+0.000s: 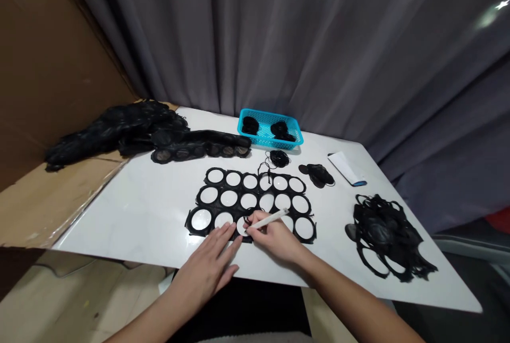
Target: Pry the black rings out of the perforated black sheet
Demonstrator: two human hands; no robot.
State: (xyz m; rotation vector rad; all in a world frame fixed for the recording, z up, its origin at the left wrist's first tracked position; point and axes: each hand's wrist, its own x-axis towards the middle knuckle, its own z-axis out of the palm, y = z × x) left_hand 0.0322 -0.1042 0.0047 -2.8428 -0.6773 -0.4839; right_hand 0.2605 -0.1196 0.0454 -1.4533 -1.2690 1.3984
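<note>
On the left, a big black bundle (119,128) lies partly on brown cardboard (51,199), and a black strip with round pieces (199,146) is just beside it. The left hand (213,260) is flat, fingers extended, and it holds nothing; its fingertips touch the near edge of a black sheet with round openings (239,190), which lies on the white table (147,215). The right hand (274,234) pinches a white pen-like tool (274,217), whose tip perhaps meets the sheet; this is poorly visible. Behind are a blue basket (261,139) and a black thread coil (279,158). To the right, a black tangled pile (382,231) lies.
</note>
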